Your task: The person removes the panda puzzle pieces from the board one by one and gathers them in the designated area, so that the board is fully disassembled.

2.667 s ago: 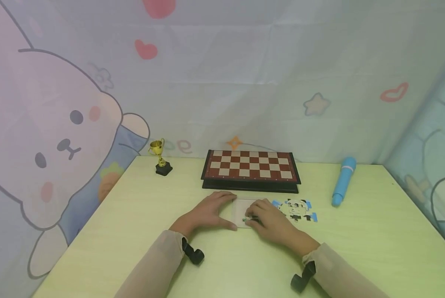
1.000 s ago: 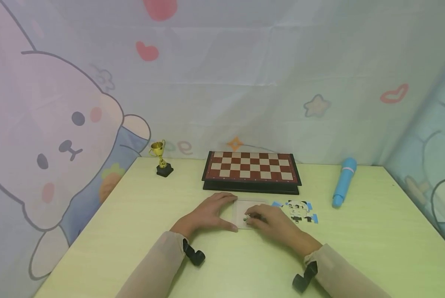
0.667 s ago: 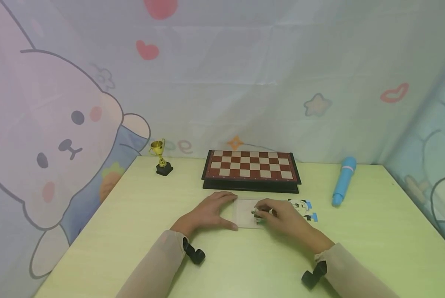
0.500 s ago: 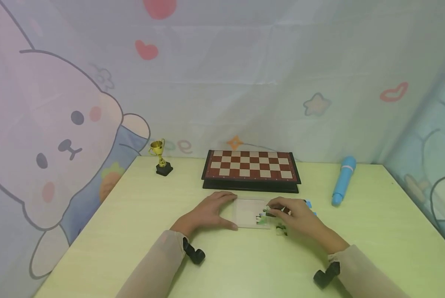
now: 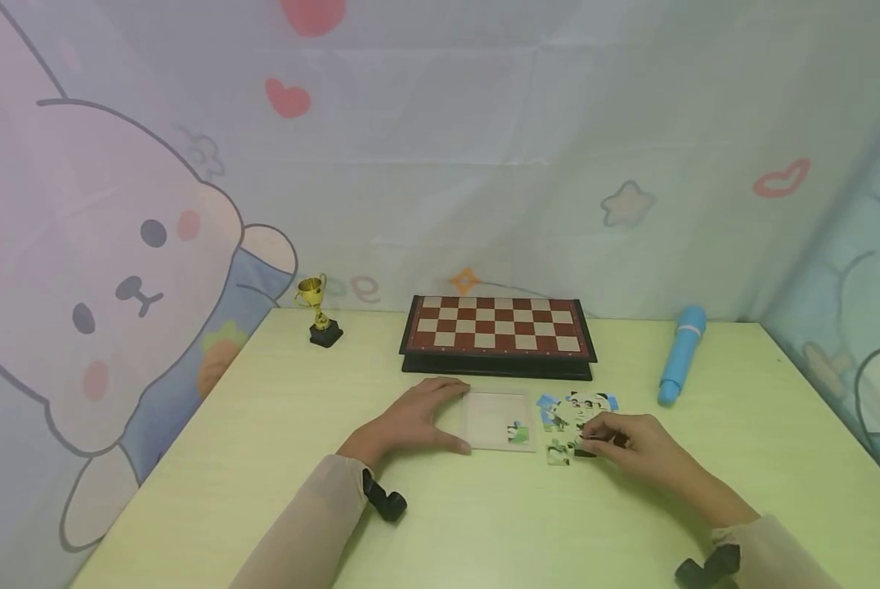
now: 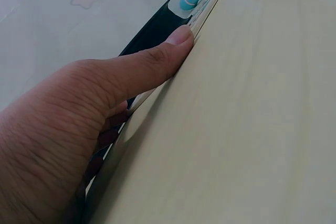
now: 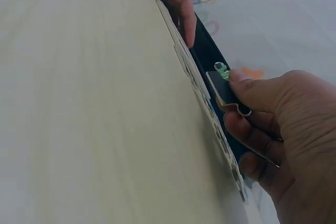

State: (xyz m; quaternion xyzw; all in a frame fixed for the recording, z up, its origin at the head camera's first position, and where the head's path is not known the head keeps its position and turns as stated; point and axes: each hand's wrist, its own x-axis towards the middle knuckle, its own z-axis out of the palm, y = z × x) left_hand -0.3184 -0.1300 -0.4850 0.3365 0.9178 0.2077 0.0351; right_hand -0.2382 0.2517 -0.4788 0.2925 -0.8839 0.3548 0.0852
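A clear shallow square tray lies on the table in the head view. My left hand holds its left end, thumb at the front corner and fingertips at the back one. One green-and-white jigsaw piece lies in the tray's front right corner. Right of the tray, my right hand pinches another jigsaw piece between thumb and fingers; a dark face and a green tab show in the right wrist view. Below that hand spread several panda jigsaw pieces, partly hidden by its fingers. A loose green piece lies nearer the front.
A folded chessboard stands just behind the tray. At the back left is a small gold trophy, and at the back right lies a blue toy microphone. A printed cloth hangs behind the table.
My right hand has moved right from over the tray to the loose pieces, carrying a piece. The piece in the tray's corner has come into view. My left hand has stayed put.
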